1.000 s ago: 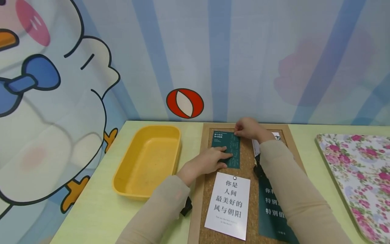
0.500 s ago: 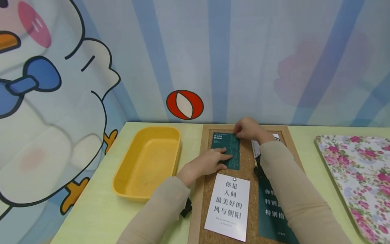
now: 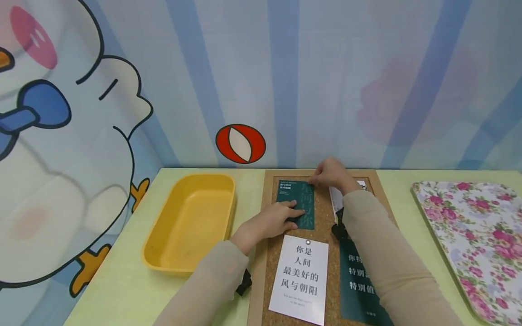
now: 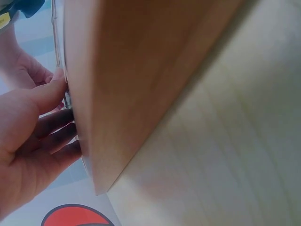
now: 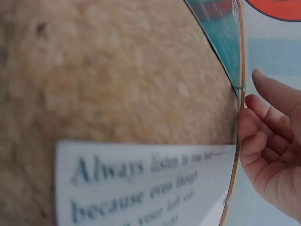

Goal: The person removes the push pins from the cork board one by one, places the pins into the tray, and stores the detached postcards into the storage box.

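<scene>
Currently, my left grip (image 3: 277, 219) spreads its fingers on the green card (image 3: 301, 194), upper left on the board (image 3: 322, 217). My right grip (image 3: 332, 174) sits narrow, fingers curled, at the card's top right corner; whether it pinches anything, I cannot tell. Even left pressure should stop the card creeping under that work.

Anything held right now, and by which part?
Left hand presses the small green card, not gripping it. Right hand is at the card's upper right corner; whether it pinches anything can't be told.
</scene>
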The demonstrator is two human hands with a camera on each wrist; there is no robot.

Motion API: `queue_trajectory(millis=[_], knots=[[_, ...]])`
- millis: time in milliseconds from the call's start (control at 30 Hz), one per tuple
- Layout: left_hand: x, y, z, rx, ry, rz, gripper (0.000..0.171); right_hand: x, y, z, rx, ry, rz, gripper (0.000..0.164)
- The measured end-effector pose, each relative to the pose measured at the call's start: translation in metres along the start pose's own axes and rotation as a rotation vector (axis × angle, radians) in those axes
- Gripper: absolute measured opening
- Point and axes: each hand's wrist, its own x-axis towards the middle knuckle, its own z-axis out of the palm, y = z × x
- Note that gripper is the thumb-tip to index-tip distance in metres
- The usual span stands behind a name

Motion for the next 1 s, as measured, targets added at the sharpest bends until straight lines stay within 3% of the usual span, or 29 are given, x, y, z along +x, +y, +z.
queue_trajectory(millis=[133, 400, 633, 800, 1000], knots=[[0.002, 0.001, 0.001, 0.005, -0.008, -0.004, 0.045, -0.001, -0.001, 0.003, -0.021, 0.002, 0.027, 0.032], [0.002, 0.002, 0.000, 0.003, -0.008, -0.004, 0.045, 0.002, -0.009, 0.006, -0.164, 0.027, -0.090, 0.039], [-0.001, 0.001, 0.000, 0.012, -0.004, -0.006, 0.044, 0.001, -0.013, 0.007, -0.098, 0.016, -0.030, 0.011], [-0.001, 0.001, 0.000, 0.005, -0.006, -0.008, 0.044, 0.000, -0.008, 0.007, -0.078, 0.014, -0.067, 0.014], [0.000, 0.001, -0.001, -0.005, -0.011, -0.014, 0.044, 0.000, -0.002, 0.004, 0.037, -0.042, -0.102, 0.017]])
